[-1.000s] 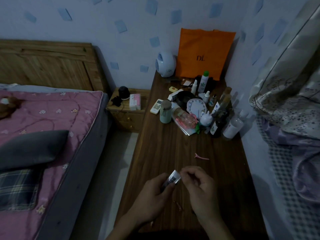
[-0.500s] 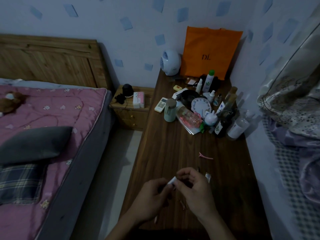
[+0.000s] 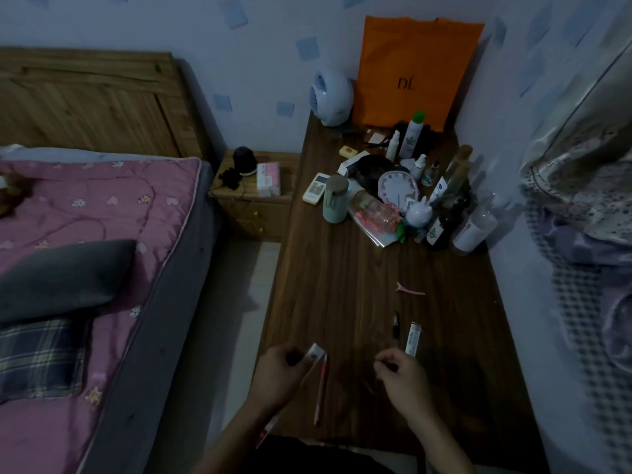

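My left hand (image 3: pixel 278 376) grips a small white box (image 3: pixel 314 351) over the near left part of the wooden table (image 3: pixel 342 268). A thin red stick (image 3: pixel 321 388) runs from the box's end toward the front edge; whether it is held or lies on the table I cannot tell. My right hand (image 3: pixel 402 374) hovers a little to the right with its fingers curled and fingertips together, and nothing shows in them. Just beyond it lie a white strip (image 3: pixel 412 338) and a small dark piece (image 3: pixel 396 325).
A pink hair clip (image 3: pixel 409 291) lies mid-table. Bottles, a green cup (image 3: pixel 335 200), a remote, a round clock and a white fan (image 3: pixel 330 97) crowd the far end before an orange bag (image 3: pixel 413 70). A bed (image 3: pixel 102 217) and nightstand (image 3: pixel 253 200) stand left, bedding right.
My hands, which were together on the white box, have drawn apart. The left keeps the box and the right has moved right. The red stick now shows beside the box.
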Motion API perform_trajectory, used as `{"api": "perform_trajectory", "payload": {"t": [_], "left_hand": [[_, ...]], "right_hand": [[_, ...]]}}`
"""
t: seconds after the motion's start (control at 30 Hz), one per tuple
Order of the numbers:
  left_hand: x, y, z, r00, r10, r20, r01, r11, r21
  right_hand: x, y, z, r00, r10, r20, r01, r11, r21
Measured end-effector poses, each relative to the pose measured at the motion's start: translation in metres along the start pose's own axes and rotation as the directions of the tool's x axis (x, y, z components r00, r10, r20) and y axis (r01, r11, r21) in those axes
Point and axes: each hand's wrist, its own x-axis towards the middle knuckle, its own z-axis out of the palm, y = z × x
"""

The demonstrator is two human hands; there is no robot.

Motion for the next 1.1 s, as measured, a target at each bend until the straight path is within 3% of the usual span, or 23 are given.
{"api": "perform_trajectory", "payload": {"t": [0.1,0.3,0.53,0.9,1.1], "left_hand": [[0.015,-0.018,0.006,0.994,-0.093,0.059,0.094,0.996,-0.011],[0.042,-0.045,0.026,0.987,-0.160,0.028,0.149,0.963,0.225],[0.058,-0.054,0.043,0.981,-0.191,-0.026,0.191,0.942,0.275],[0.045,-0.071,0.044,0.987,-0.077,-0.138,0.130,0.891,0.435],[0.026,-0.059,0.071,0.997,0.026,-0.071,0.008,0.898,0.440]], "right_hand": [[0.009,0.025,0.007,0.999,0.037,0.002,-0.036,0.994,-0.107],[0.022,0.046,0.022,0.994,0.066,0.091,-0.033,0.945,-0.324],[0.026,0.054,0.036,0.997,-0.020,0.074,0.058,0.829,-0.556],[0.032,0.058,0.042,0.992,-0.054,0.113,0.116,0.736,-0.667],[0.030,0.054,0.035,0.992,0.012,0.129,0.056,0.861,-0.505]]}}
